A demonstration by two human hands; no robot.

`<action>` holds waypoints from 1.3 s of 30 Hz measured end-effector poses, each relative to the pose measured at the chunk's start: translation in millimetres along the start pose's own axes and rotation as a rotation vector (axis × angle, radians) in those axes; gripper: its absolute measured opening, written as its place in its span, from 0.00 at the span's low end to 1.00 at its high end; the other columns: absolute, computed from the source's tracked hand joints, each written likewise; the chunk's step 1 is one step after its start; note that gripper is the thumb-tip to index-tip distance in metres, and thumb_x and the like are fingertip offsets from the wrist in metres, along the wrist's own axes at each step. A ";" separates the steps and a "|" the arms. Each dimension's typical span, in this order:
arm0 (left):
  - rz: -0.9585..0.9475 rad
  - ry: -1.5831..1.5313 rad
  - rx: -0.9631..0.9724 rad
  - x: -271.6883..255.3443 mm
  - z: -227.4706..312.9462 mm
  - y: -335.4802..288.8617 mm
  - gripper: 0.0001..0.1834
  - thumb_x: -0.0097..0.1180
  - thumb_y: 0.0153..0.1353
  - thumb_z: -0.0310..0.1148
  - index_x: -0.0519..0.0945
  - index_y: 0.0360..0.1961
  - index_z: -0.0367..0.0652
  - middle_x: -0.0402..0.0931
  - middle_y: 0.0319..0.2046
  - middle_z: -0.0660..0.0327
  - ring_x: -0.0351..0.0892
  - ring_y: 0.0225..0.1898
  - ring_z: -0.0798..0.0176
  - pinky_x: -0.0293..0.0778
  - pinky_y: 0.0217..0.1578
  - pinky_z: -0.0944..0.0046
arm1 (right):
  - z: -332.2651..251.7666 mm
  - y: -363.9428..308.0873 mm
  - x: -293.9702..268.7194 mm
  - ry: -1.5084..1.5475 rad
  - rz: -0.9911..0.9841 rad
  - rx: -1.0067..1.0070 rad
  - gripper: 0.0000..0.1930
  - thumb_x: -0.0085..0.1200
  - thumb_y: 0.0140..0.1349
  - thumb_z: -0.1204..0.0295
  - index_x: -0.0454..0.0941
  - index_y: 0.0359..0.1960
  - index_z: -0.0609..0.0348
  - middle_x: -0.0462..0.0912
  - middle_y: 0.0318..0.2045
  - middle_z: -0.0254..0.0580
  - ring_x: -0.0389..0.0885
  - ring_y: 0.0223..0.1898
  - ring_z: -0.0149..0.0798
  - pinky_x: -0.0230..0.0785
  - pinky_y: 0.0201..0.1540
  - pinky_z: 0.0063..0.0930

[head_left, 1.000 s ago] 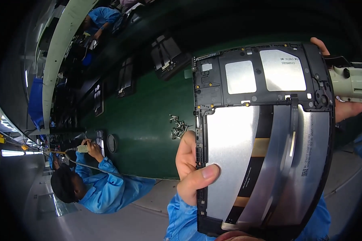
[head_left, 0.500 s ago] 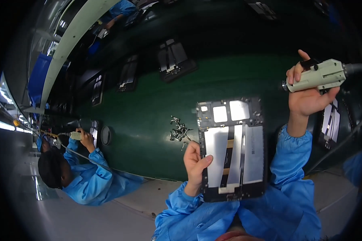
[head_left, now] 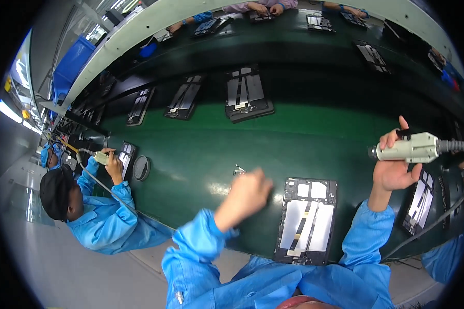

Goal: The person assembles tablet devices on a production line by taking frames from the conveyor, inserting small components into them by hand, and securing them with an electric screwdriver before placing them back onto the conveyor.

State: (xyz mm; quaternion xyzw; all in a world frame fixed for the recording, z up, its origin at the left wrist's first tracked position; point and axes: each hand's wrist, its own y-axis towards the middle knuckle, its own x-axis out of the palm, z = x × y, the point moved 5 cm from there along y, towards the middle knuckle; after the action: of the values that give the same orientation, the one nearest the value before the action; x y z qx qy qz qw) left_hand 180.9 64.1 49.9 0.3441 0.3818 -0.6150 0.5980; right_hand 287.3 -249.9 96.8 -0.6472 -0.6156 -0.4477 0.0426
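An opened tablet (head_left: 299, 226) lies on the green bench right in front of me, its silvery batteries and dark flex cables exposed. My left hand (head_left: 246, 195) is over the bench to the left of the tablet, apart from it. Its fingers are smeared by motion, and it largely covers a pile of small metal parts (head_left: 238, 169), of which only a few show past it. Held up to the right of the tablet, my right hand (head_left: 395, 172) is closed around a cream hand-held power tool (head_left: 411, 148) with a ribbed grey hose. Two fingers and the thumb stick out from the tool.
Several opened tablets (head_left: 244, 95) stand in a row along the bench's far side. Another opened tablet (head_left: 420, 203) lies by my right forearm. A round grey dish (head_left: 141, 168) sits to the left, near a co-worker (head_left: 103, 216) in blue. Across the bench are other people's hands (head_left: 268, 7).
My left hand has let go of the tablet, now lying on the bench, and has moved left over the small metal parts. My right hand still holds the tool. The view has shifted.
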 end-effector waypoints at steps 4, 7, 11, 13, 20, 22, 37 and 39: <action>0.188 0.020 -0.307 -46.5 -93.4 134.2 0.26 0.55 0.56 0.47 0.77 0.35 0.28 0.77 0.37 0.38 0.76 0.44 0.41 0.72 0.44 0.51 | -3.4 -1.1 -2.9 0.168 0.059 -0.063 0.44 0.46 0.52 0.39 0.58 0.60 0.64 0.69 0.48 0.56 0.66 0.31 0.36 0.60 0.31 0.28; 0.238 -0.131 -0.650 -42.5 -170.2 197.0 0.38 0.59 0.50 0.55 0.74 0.48 0.28 0.69 0.53 0.42 0.70 0.55 0.46 0.66 0.55 0.57 | -0.5 -0.9 -5.7 0.202 0.041 -0.070 0.39 0.45 0.54 0.41 0.58 0.61 0.55 0.66 0.52 0.59 0.68 0.28 0.37 0.62 0.29 0.27; 0.250 -0.222 -0.761 -32.3 -170.7 222.8 0.31 0.66 0.48 0.43 0.75 0.46 0.28 0.69 0.54 0.46 0.71 0.54 0.50 0.68 0.53 0.59 | -9.4 2.1 -0.9 0.079 0.050 0.052 0.49 0.43 0.53 0.38 0.53 0.62 0.73 0.70 0.31 0.46 0.65 0.26 0.33 0.58 0.31 0.24; 0.289 -0.305 -0.795 -27.8 -187.9 227.5 0.28 0.68 0.46 0.38 0.76 0.44 0.28 0.73 0.50 0.48 0.75 0.50 0.51 0.69 0.51 0.60 | -15.6 0.7 4.1 0.084 0.044 0.053 0.50 0.44 0.52 0.38 0.51 0.62 0.74 0.68 0.28 0.43 0.64 0.26 0.33 0.56 0.32 0.24; 0.240 -1.125 -0.677 -10.4 -180.3 222.9 0.15 0.63 0.46 0.32 0.78 0.31 0.32 0.77 0.29 0.56 0.76 0.28 0.56 0.69 0.28 0.57 | -52.8 -4.9 17.5 0.116 0.048 -0.029 0.66 0.58 0.37 0.30 0.44 0.64 0.76 0.67 0.26 0.38 0.64 0.27 0.31 0.60 0.32 0.24; 0.309 -1.169 -0.529 -15.5 -163.2 213.7 0.14 0.63 0.47 0.32 0.78 0.31 0.32 0.77 0.30 0.56 0.77 0.28 0.57 0.71 0.27 0.60 | -68.6 -6.5 13.7 0.032 0.091 -0.111 0.65 0.61 0.34 0.32 0.48 0.63 0.72 0.66 0.24 0.34 0.64 0.26 0.28 0.59 0.31 0.22; -0.495 -1.174 0.131 246.0 321.5 36.3 0.19 0.66 0.49 0.36 0.76 0.32 0.28 0.79 0.31 0.49 0.79 0.33 0.58 0.73 0.35 0.59 | -254.5 -118.3 -37.1 -0.722 0.495 -0.418 0.11 0.50 0.63 0.73 0.71 0.45 0.67 0.65 0.19 0.30 0.64 0.19 0.24 0.59 0.27 0.20; -0.337 -1.162 0.157 291.3 335.5 41.5 0.22 0.67 0.48 0.37 0.75 0.33 0.28 0.79 0.33 0.45 0.80 0.37 0.51 0.73 0.38 0.56 | -244.7 -119.5 -45.6 -0.626 0.516 -0.357 0.13 0.53 0.60 0.79 0.70 0.46 0.66 0.77 0.32 0.40 0.65 0.19 0.24 0.60 0.23 0.17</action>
State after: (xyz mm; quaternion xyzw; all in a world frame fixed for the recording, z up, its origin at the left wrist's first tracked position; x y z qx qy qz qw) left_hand 219.5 -368.9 -50.6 -0.0700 -0.0043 -0.8148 0.5755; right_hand 65.8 -404.4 154.4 -0.8813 -0.3299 -0.3043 -0.1479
